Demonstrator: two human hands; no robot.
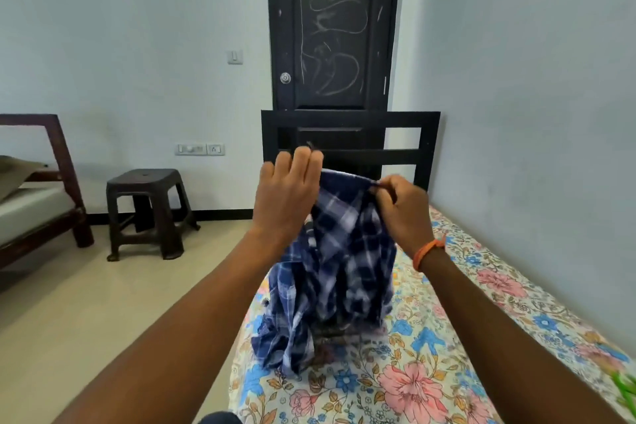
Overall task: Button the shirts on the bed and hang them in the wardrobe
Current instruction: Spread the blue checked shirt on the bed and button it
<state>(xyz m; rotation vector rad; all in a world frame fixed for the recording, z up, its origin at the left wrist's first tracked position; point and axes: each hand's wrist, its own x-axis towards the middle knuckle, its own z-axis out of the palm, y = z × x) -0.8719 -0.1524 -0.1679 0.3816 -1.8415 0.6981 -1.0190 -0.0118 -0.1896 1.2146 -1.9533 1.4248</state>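
we've got the shirt (330, 251) lifted by its top edge over the bed (447, 354), both hands up at about the same height. left hand (287, 196) has its fingers curled over the left end of the edge, cloth tucked behind them; how tight that hold is we can't tell, since we only see the back of the hand. right hand (402, 210) pinches the right end between thumb and curled fingers, clearly closed on cloth.

the shirt hangs straight down from the two holds, bunched and twisted, with its tail touching the bed below the hands.

to do this step well, we'd pull the edge taut between the hands and shake out the twist (we can't find the placket while it's this crumpled). then lay it flat, front up, and button from the collar down. no buttons or holes are visible yet.
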